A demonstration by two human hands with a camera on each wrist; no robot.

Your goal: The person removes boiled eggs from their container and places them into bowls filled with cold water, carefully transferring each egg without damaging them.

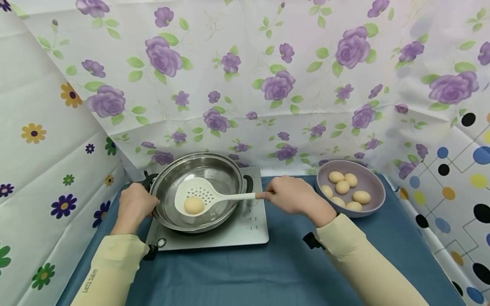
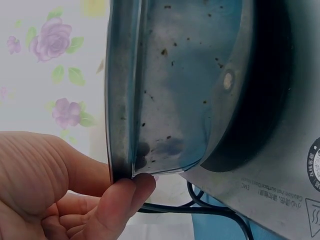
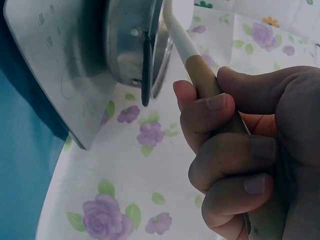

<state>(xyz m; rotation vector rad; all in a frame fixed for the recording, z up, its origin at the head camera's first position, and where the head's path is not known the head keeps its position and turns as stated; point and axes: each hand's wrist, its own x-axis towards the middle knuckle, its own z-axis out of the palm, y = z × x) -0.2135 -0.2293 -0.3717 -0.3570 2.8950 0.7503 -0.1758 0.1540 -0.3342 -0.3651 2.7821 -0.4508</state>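
My right hand (image 1: pixel 292 195) grips the wooden handle (image 3: pixel 203 75) of a white slotted skimmer (image 1: pixel 197 188), fingers curled round it. One light-brown egg (image 1: pixel 194 205) lies in the skimmer's head, which is over the inside of a steel pot (image 1: pixel 206 227). At the pot's left side my left hand (image 1: pixel 135 205) pinches the rim (image 2: pixel 120 100) between thumb and fingers. A black side handle (image 1: pixel 149 180) shows just beyond that hand. Whether the skimmer touches the pot cannot be told.
The pot stands on a silver induction cooktop (image 1: pixel 252 233) with a black cable (image 2: pixel 200 209) behind it. To the right, a mauve bowl (image 1: pixel 377 197) holds several eggs (image 1: pixel 342 186). Beneath lies a blue tablecloth (image 1: pixel 237 276); a flowered curtain (image 1: pixel 249 85) hangs behind.
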